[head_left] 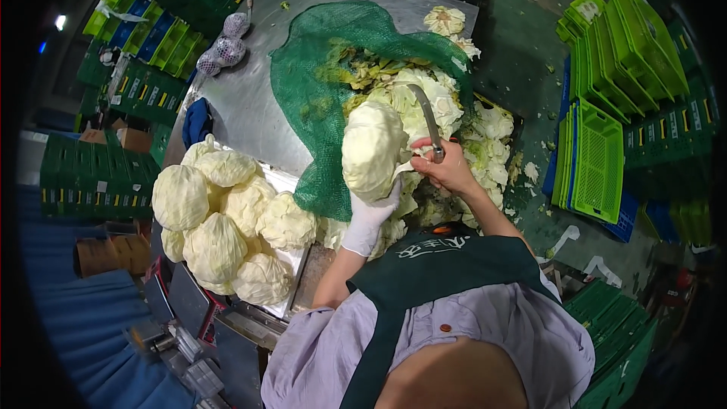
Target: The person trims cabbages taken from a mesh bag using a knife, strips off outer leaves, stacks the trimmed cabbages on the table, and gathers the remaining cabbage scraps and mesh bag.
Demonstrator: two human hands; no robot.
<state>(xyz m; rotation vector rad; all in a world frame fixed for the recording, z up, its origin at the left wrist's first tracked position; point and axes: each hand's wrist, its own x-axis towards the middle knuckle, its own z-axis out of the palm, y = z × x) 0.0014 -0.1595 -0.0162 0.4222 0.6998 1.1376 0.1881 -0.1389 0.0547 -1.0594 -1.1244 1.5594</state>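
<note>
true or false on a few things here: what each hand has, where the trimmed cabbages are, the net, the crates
1. The left hand wears a white glove and holds a cabbage. True.
2. The right hand is gloved too. False: it is bare, gripping a curved knife.
3. A pile of trimmed cabbages lies to the person's left. True.
4. The net sack on the metal table is red. False: it is green.
5. The stacked crates on the right are all blue. False: mostly bright green, a few blue.
</note>
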